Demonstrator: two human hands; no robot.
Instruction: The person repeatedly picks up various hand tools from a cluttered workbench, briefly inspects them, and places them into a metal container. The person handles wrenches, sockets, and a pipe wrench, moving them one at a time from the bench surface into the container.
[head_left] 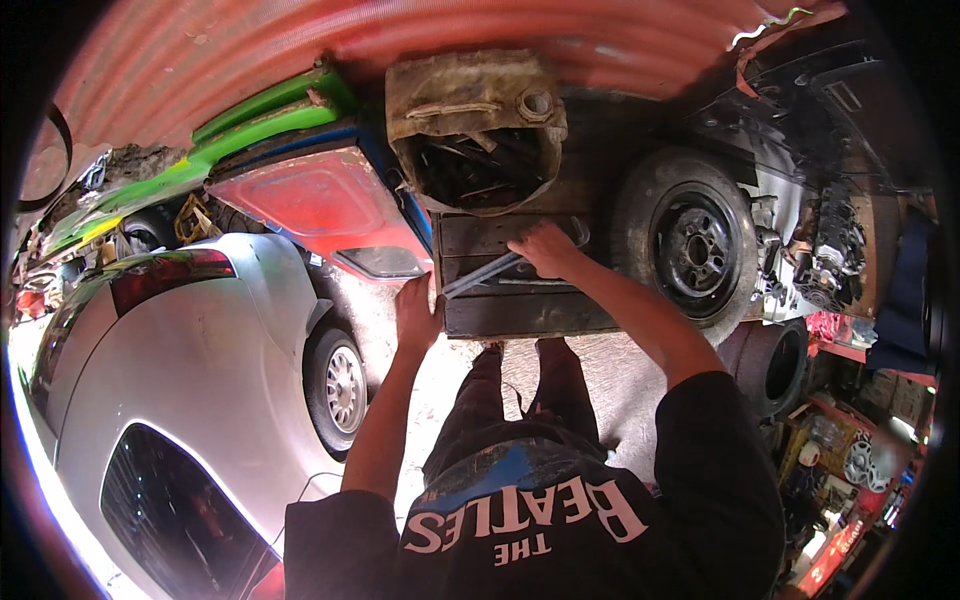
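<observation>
A dark wooden workbench (540, 315) lies in front of me. Above its planks, my right hand (545, 250) is closed round one end of a long grey bar-like tool (485, 274); its exact kind is not clear. The tool slants down to the left, its other end near the bench's left edge. At that edge is my left hand (418, 312), fingers drawn together beside the tool's far end; what they hold is hidden. A thin metal rod (538, 282) lies on the planks just below my right hand.
Behind the bench work stands a cut-open container (475, 105) full of dark metal pieces. To the right are a wheel with tyre (697, 250) and an engine part (835, 250). A silver car (190, 340) and a red panel (320, 205) stand left.
</observation>
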